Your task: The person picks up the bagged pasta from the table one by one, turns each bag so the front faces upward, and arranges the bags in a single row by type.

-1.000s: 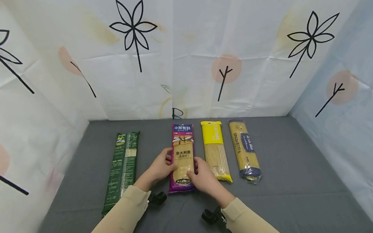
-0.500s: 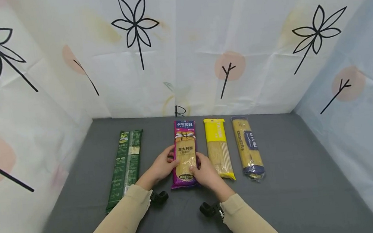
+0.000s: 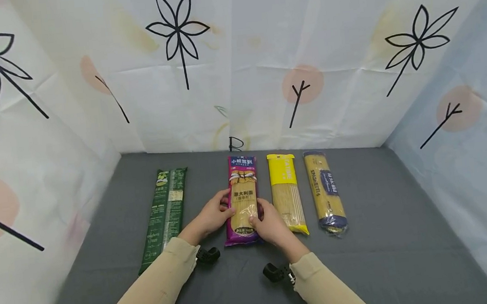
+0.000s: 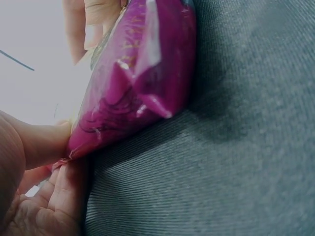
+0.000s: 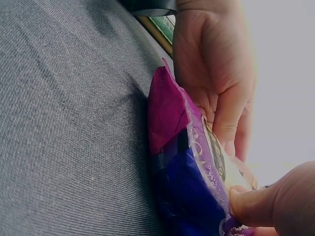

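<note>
A purple packet of spaghetti (image 3: 244, 201) with a clear front lies lengthwise on the grey cloth, between both hands. My left hand (image 3: 210, 216) grips its left edge, thumb on top and fingers at the side. Opposite, my right hand (image 3: 271, 223) pinches the right edge, its thumb over the front. In the left wrist view, the packet's purple end (image 4: 133, 83) sits close to the cloth, with thumb and fingers on its edge. From the right wrist, the packet's purple and blue underside (image 5: 179, 162) shows, slightly tilted.
Left of the hands lies a green spaghetti packet (image 3: 166, 213), partly covered by the left sleeve. To the right are a yellow-topped spaghetti packet (image 3: 286, 194) and a blue-labelled spaghetti packet (image 3: 325, 193). A patterned white curtain (image 3: 248, 107) borders the grey tablecloth (image 3: 388, 236).
The whole scene shifts slightly in the head view as the camera moves. Both hands keep their hold on the purple spaghetti packet, which stays in its place among the others.
</note>
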`<state>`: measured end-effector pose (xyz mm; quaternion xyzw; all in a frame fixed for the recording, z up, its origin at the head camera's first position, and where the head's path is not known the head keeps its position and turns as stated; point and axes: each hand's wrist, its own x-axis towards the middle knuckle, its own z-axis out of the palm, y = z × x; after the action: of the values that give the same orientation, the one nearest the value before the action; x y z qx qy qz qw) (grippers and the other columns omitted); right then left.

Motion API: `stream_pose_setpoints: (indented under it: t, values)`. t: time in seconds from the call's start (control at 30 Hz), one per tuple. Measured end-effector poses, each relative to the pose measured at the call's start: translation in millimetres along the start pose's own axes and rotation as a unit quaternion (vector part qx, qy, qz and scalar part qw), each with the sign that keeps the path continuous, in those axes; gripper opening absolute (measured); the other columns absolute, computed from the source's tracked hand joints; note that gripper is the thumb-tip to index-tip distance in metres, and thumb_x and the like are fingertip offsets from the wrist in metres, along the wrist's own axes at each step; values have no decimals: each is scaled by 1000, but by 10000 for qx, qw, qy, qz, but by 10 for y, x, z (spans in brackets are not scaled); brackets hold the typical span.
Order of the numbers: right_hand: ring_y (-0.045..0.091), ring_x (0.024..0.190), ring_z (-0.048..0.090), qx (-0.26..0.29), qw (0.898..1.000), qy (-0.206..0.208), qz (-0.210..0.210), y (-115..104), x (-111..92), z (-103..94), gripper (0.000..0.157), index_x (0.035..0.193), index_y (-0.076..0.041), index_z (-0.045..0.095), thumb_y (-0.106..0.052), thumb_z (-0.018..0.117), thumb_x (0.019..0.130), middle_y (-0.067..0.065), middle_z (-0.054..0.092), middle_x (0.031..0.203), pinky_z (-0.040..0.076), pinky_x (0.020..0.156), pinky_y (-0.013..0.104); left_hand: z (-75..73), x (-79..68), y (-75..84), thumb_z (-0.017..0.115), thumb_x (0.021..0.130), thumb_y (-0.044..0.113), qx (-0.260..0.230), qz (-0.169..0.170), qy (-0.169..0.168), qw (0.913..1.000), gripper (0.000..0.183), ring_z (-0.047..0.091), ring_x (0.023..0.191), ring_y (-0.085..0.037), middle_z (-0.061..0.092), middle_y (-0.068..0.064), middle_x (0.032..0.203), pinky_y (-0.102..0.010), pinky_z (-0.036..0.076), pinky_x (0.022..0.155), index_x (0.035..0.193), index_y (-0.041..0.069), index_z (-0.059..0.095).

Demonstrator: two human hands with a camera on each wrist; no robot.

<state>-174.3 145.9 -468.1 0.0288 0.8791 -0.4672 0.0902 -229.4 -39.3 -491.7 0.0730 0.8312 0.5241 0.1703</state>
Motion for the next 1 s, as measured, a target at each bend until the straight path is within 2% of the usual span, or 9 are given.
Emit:
stream_pose_setpoints:
  t: [0.23, 0.4, 0.57, 0.67, 0.83, 0.93, 1.0]
  values:
    - [25, 99, 57, 131, 9999, 1, -30, -3, -11, -7, 61, 145, 2, 36, -17, 65, 94, 17, 56, 119, 50, 84, 43, -14, 10, -1, 64, 94, 10, -51, 53, -4, 10000, 62, 57, 94, -21, 53, -12, 117, -35, 50, 76, 149, 10, 35]
    - [26, 105, 56, -42, 10000, 26, -15, 22, -32, -4, 62, 146, 1, 36, -18, 65, 94, 19, 54, 125, 49, 89, 45, 2, 0, -7, 64, 94, 10, -41, 34, -61, 10000, 62, 56, 92, -20, 53, -10, 115, -34, 50, 75, 149, 11, 35]
    - [29, 111, 54, -153, 9998, 56, -74, 33, -40, -1, 62, 147, 1, 35, -19, 64, 95, 21, 51, 129, 46, 94, 48, 19, -8, 6, 64, 94, 10, 6, 73, 30, 10000, 61, 56, 92, -21, 53, -10, 114, -35, 49, 75, 148, 11, 35]
    - [29, 109, 54, -241, 9995, 153, -121, 27, -46, -1, 63, 146, 1, 35, -19, 64, 95, 22, 52, 126, 46, 94, 48, 28, -6, 12, 64, 94, 12, 29, 79, 76, 9999, 63, 56, 94, -20, 53, -10, 116, -35, 50, 77, 149, 12, 34]
    - [29, 107, 53, -536, 9963, 541, -395, -41, -99, 20, 60, 145, -2, 39, -20, 64, 94, 20, 49, 127, 46, 92, 48, -10, -18, 8, 64, 95, 16, 100, 91, -54, 9999, 65, 58, 101, -21, 54, -12, 121, -39, 50, 83, 150, 9, 31]
    - [29, 110, 53, -670, 9907, 895, -771, -118, -144, 57, 56, 142, -5, 44, -23, 65, 93, 16, 47, 130, 46, 92, 48, -92, -66, 25, 64, 95, 20, 339, 98, -242, 9991, 66, 58, 106, -22, 54, -13, 125, -41, 49, 87, 151, 8, 29]
    - [30, 112, 52, -536, 9870, 1067, -1076, -178, -172, 90, 52, 140, -7, 48, -23, 65, 93, 15, 48, 130, 46, 92, 49, -167, -111, 56, 63, 96, 19, 574, 204, -303, 9977, 68, 58, 108, -24, 52, -14, 128, -43, 50, 87, 152, 8, 26]
